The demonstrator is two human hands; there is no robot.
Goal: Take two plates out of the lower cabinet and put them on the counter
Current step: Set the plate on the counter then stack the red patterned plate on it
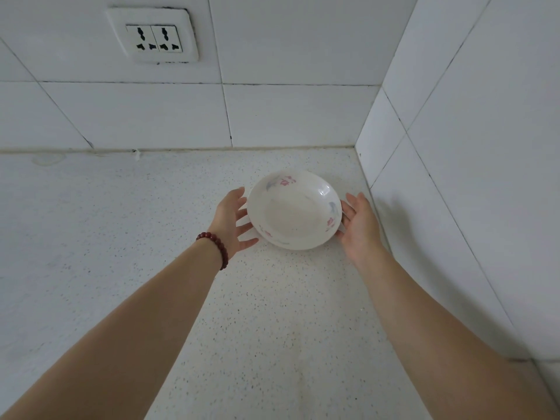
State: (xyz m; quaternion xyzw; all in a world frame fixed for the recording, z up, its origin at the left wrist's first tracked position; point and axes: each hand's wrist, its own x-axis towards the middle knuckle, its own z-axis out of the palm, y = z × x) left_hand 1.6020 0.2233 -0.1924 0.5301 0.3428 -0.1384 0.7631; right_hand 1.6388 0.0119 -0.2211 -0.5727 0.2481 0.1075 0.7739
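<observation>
Head view shows one white plate (295, 209) with small pink and grey marks lying flat on the speckled worktop (151, 237), toward the far right corner where the two tiled walls (303, 116) meet. The plate sits directly between the two hands. The left hand (231, 219), with a bead bracelet (216, 247) at the wrist, is at its left rim, and the right hand (360, 227) is at its right rim. Both hands are spread wide with straight fingers and hold nothing. The left fingers (246, 228) point right at the rim and are just beside it or barely touching. The right fingers (348, 214) seem to meet the rim, so that hand is perhaps slightly nearer. The plate is round, so it has no long axis to line up with, and either side would serve for a grip.

A thin pale edge peeks out below the right rim; whether that is a second plate underneath or only shadow is hard to tell. The lower cabinet is out of view. A double wall socket (157, 37) sits on the far wall, well apart from the plate
</observation>
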